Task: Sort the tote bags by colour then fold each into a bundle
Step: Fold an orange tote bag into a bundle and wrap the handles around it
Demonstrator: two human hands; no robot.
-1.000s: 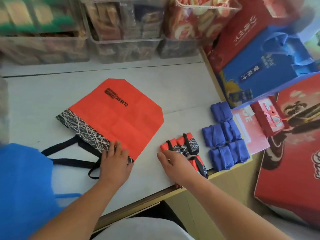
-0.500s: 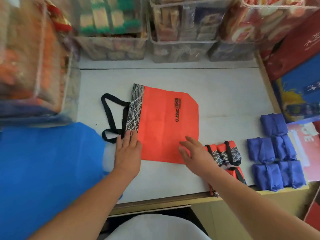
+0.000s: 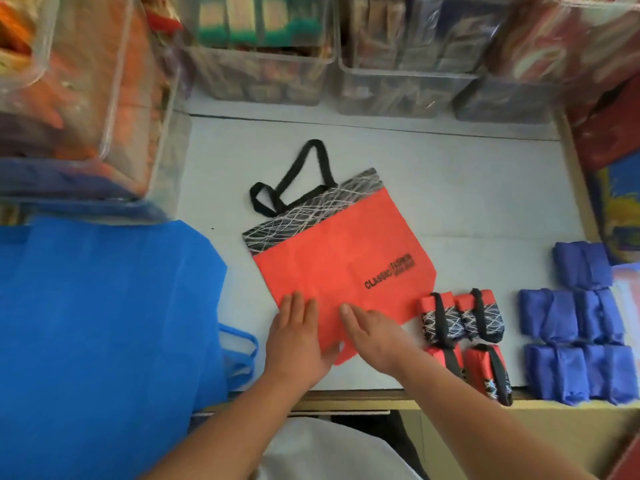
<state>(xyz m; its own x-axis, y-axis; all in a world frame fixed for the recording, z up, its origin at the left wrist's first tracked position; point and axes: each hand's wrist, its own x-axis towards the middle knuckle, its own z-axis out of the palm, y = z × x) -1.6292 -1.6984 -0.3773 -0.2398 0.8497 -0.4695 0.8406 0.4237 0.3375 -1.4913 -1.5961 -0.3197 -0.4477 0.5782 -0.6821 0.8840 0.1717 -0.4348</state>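
The red tote bag [image 3: 332, 265] has rotated, handles [image 3: 294, 178] now farthest; left hand [image 3: 298, 341] and right hand [image 3: 377, 337] press it flat-fingered, red bundles [image 3: 460, 320] alongside.

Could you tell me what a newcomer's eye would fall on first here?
The red tote bag lies flat in the middle, with the left hand and right hand resting on its near edge. Right of it sit red bundles, then blue bundles farther right; a large blue bag fills the left.

tote bag [image 3: 329, 265]: orange-red, black-white scribble band | handles [image 3: 295, 170]: black | bundles [image 3: 554, 317]: blue
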